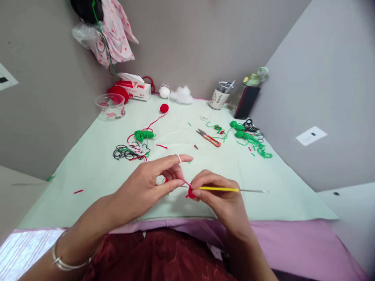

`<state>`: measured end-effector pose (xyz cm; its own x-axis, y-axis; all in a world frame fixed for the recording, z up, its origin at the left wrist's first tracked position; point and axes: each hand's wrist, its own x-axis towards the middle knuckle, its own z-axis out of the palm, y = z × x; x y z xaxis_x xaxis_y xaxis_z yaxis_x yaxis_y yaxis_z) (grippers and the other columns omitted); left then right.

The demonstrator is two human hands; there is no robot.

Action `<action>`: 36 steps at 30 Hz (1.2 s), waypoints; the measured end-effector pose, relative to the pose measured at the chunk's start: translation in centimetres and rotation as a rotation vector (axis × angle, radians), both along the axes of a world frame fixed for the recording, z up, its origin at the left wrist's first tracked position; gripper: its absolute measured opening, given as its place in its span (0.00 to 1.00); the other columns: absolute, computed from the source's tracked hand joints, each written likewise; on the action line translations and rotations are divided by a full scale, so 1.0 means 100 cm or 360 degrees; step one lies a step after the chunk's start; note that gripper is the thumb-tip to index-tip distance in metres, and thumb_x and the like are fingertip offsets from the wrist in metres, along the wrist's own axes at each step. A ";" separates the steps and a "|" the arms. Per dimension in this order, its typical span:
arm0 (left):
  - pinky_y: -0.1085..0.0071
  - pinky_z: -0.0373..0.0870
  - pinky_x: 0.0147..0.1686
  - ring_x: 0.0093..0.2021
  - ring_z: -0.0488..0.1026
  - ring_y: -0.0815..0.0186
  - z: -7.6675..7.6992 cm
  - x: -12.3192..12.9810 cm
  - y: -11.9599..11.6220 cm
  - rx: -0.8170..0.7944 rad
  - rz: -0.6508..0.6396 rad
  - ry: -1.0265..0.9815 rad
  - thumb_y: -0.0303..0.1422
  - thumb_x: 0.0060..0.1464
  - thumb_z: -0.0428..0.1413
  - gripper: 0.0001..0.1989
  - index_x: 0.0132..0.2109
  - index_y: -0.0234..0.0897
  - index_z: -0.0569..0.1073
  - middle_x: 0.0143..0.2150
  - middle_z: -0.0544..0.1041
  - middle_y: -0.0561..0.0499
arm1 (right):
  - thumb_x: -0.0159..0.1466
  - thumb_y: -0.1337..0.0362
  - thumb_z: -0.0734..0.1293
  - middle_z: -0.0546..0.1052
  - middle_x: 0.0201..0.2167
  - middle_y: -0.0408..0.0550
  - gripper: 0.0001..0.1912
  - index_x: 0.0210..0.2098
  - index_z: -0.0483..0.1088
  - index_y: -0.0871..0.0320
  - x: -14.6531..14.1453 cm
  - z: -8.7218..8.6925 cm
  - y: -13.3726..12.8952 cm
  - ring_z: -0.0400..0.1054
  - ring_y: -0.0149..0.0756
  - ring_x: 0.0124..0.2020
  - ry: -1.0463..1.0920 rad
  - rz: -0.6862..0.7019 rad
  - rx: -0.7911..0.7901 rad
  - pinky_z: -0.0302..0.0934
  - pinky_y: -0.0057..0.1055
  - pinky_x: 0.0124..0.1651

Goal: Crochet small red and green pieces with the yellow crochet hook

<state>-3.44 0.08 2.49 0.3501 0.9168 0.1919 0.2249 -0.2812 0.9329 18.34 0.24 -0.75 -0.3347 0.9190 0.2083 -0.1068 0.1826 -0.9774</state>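
Near the front of the table my right hand (pixel 224 199) pinches a yellow-handled crochet hook (pixel 218 189), whose free metal end points right. A small red crocheted piece (pixel 191 192) sits at its fingertips. My left hand (pixel 143 182), just to the left, is closed in a pinch on red yarn (pixel 187 182) that runs to the piece. A pale strand wraps its raised index finger. Something red and white shows beneath the left palm, partly hidden by the fingers. Beyond the hands lie orange thread snips (pixel 209 138) and a green yarn bundle (pixel 144 135).
Black and white yarn (pixel 130 151) lies tangled on the left. At the back stand a clear plastic tub (pixel 111 111), tissue box (pixel 135 90), small red yarn ball (pixel 164 108), white stuffing (pixel 182 95), pen holder (pixel 220 95) and phone (pixel 247 102). Green yarn pieces (pixel 255 143) lie right.
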 end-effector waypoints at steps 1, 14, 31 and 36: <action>0.68 0.73 0.44 0.36 0.76 0.66 0.001 0.000 -0.001 0.0104 0.0050 0.0041 0.27 0.64 0.61 0.15 0.55 0.42 0.82 0.36 0.80 0.54 | 0.64 0.65 0.78 0.82 0.31 0.46 0.02 0.35 0.84 0.53 -0.001 0.002 -0.002 0.74 0.35 0.31 -0.0063 -0.0075 0.0114 0.69 0.32 0.35; 0.71 0.76 0.39 0.37 0.78 0.66 -0.024 0.030 -0.023 -0.0342 0.0489 -0.0710 0.36 0.60 0.68 0.23 0.61 0.41 0.77 0.37 0.80 0.53 | 0.68 0.72 0.73 0.85 0.37 0.47 0.12 0.44 0.82 0.48 -0.020 -0.007 -0.012 0.78 0.39 0.38 -0.0167 -0.0485 0.0733 0.72 0.36 0.41; 0.70 0.73 0.45 0.40 0.75 0.67 -0.022 0.035 -0.021 -0.0536 0.0430 -0.0823 0.30 0.55 0.69 0.30 0.64 0.39 0.74 0.36 0.77 0.55 | 0.70 0.76 0.69 0.83 0.46 0.56 0.23 0.62 0.76 0.57 -0.014 -0.041 -0.010 0.80 0.42 0.46 -0.0735 -0.0811 0.1759 0.79 0.35 0.44; 0.72 0.69 0.37 0.33 0.72 0.70 -0.022 0.030 -0.016 -0.0975 0.0097 -0.1185 0.35 0.54 0.72 0.35 0.67 0.35 0.72 0.34 0.77 0.56 | 0.70 0.77 0.68 0.81 0.45 0.51 0.24 0.62 0.77 0.51 -0.011 -0.033 -0.013 0.79 0.39 0.45 -0.0577 -0.0648 0.1633 0.77 0.34 0.45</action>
<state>-0.45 -1.54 0.34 0.2806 0.9442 -0.1724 -0.4853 0.2946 0.8232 17.28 -1.06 -4.01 -0.2460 0.4273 0.8700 0.3978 0.8630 -0.3114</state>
